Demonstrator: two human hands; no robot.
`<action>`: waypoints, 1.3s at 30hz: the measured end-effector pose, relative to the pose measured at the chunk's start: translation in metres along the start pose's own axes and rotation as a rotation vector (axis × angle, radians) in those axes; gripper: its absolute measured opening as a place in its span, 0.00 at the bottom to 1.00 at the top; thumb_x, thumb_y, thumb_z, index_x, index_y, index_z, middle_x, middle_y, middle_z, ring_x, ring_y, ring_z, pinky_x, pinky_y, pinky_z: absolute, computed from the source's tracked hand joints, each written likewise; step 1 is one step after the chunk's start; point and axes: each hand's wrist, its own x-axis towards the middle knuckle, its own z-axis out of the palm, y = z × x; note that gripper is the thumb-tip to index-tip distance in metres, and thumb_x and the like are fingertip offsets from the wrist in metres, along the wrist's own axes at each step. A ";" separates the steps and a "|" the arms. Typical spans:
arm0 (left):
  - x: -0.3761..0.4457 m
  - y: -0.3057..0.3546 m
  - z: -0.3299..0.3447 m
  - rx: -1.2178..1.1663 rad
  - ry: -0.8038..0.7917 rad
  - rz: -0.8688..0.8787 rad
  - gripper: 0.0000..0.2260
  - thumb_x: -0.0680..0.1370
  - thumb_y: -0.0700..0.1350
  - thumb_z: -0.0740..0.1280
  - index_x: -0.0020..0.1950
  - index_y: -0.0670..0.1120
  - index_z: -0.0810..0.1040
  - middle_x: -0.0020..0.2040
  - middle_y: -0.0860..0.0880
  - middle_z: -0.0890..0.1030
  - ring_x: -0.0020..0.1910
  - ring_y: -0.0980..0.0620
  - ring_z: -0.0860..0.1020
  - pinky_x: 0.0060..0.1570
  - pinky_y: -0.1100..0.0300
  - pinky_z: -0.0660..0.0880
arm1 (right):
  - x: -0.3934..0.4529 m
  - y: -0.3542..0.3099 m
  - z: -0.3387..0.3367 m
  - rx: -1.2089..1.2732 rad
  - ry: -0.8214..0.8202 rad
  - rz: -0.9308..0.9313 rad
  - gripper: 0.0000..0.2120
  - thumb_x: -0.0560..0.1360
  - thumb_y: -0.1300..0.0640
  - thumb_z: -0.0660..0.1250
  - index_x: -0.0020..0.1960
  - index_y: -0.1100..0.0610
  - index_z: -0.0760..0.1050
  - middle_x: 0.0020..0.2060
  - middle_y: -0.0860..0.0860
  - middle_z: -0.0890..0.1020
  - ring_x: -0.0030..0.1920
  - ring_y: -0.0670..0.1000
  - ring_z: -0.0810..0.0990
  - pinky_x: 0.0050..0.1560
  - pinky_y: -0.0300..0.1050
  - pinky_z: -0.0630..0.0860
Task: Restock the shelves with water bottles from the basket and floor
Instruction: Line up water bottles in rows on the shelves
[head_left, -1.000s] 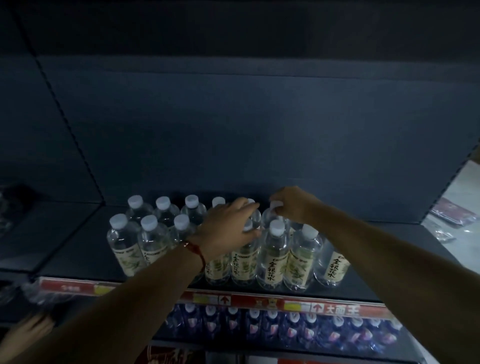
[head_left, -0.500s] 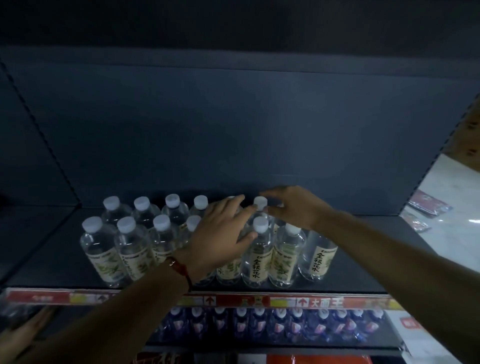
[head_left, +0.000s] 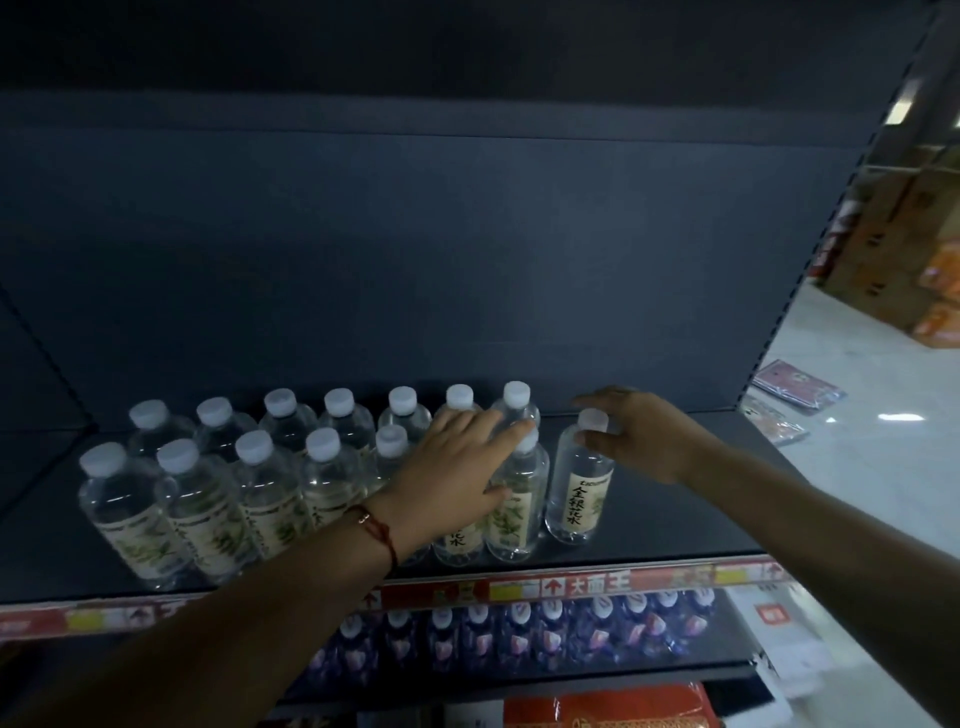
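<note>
Two rows of clear water bottles (head_left: 260, 483) with white caps and pale green labels stand on a dark shelf (head_left: 675, 525). My left hand (head_left: 457, 467) lies flat across the tops of the bottles at the rows' right end, fingers apart, hiding some caps. The rightmost water bottle (head_left: 577, 493) stands a little apart from the rest. My right hand (head_left: 641, 434) curls around its cap, index finger above and thumb at the neck.
Bare shelf extends to the right of the last bottle and behind the rows. A red price strip (head_left: 571, 587) edges the shelf. Blue-labelled bottles (head_left: 519, 639) fill the shelf below. Packets (head_left: 795, 387) and cardboard boxes (head_left: 893, 249) lie on the pale floor at right.
Both hands shifted right along the rows. The rightmost bottle now stands apart from the group under my right hand, and my left hand has flattened over the neighbouring caps.
</note>
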 end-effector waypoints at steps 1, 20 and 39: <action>0.001 0.003 0.001 0.001 -0.018 -0.007 0.37 0.77 0.58 0.69 0.82 0.53 0.55 0.72 0.49 0.69 0.73 0.46 0.65 0.76 0.48 0.54 | 0.000 0.001 0.003 0.021 0.004 0.005 0.25 0.76 0.44 0.69 0.72 0.47 0.71 0.69 0.48 0.75 0.63 0.52 0.76 0.64 0.49 0.73; 0.002 -0.005 0.013 0.058 0.056 -0.049 0.46 0.69 0.70 0.70 0.79 0.51 0.58 0.67 0.51 0.74 0.68 0.48 0.70 0.72 0.50 0.61 | -0.007 -0.028 0.040 -0.215 0.028 -0.349 0.39 0.74 0.41 0.66 0.79 0.49 0.53 0.70 0.48 0.73 0.73 0.50 0.67 0.79 0.53 0.42; -0.032 -0.009 -0.009 0.120 -0.043 -0.133 0.34 0.74 0.51 0.75 0.77 0.53 0.66 0.80 0.47 0.60 0.72 0.44 0.70 0.68 0.48 0.68 | 0.025 -0.038 0.033 -0.027 -0.111 -0.302 0.13 0.76 0.50 0.68 0.58 0.39 0.71 0.46 0.45 0.82 0.44 0.48 0.81 0.49 0.51 0.79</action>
